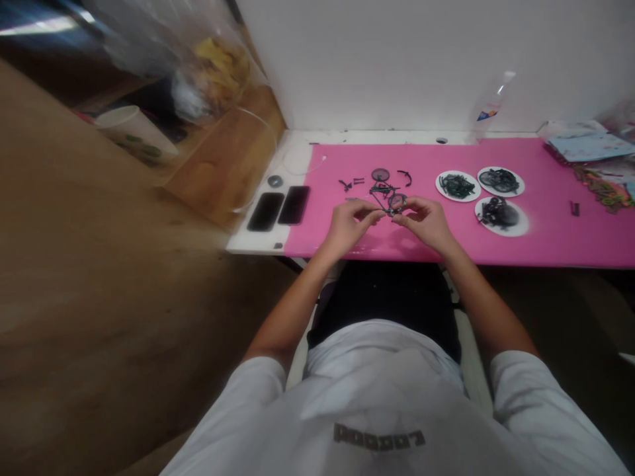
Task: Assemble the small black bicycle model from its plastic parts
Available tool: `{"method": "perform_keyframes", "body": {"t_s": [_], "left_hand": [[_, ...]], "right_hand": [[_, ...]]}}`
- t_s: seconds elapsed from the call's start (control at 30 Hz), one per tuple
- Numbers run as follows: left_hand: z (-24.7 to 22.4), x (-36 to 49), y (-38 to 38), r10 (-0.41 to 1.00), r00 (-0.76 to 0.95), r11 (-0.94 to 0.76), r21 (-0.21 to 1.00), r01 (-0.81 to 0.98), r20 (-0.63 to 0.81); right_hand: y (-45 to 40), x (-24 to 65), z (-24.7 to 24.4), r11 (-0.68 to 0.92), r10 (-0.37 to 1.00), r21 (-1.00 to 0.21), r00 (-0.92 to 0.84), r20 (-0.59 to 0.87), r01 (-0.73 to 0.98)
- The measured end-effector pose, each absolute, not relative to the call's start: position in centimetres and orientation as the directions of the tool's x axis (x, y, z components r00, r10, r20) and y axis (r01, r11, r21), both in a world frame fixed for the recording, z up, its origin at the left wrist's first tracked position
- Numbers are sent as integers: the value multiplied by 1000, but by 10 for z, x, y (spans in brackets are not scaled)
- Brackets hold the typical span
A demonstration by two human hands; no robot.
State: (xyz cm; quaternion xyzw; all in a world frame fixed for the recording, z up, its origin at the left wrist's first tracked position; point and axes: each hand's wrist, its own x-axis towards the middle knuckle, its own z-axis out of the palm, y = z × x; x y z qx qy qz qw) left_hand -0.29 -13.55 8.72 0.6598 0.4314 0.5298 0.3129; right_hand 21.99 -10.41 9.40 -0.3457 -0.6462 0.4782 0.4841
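Both hands meet over the pink mat [421,231] at a small dark model bicycle [381,190] with a thin frame. My left hand [350,225] pinches its near end between thumb and fingertips. My right hand [425,221] grips the same end from the other side, next to a spoked wheel [397,200]. A second wheel [380,174] shows at the far end; whether it is joined to the frame I cannot tell. The exact spot under my fingertips is partly hidden. Close by lie a curved black part [407,177] and small dark pieces [345,186].
Three white plates hold black parts: one plate [438,190] left, another [520,180] behind, a third [522,228] nearer. Two phones [265,211] lie left. A clear bottle [491,106] stands by the wall. Papers and bags [590,147] sit at the right.
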Motion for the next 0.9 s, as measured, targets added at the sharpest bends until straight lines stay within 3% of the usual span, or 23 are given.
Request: {"method": "perform_keyframes", "body": {"t_s": [0.47, 0.7, 0.9], "left_hand": [[77, 7, -135, 858, 26, -505, 831, 235, 514], [76, 14, -140, 849, 27, -509, 805, 304, 527], [71, 16, -135, 882, -34, -453, 867, 209, 470]], "right_hand": [[-102, 217, 80, 523, 848, -843, -179, 499, 129], [-99, 216, 69, 532, 845, -835, -142, 515, 139], [-97, 219, 78, 480, 868, -870, -201, 454, 113]]}}
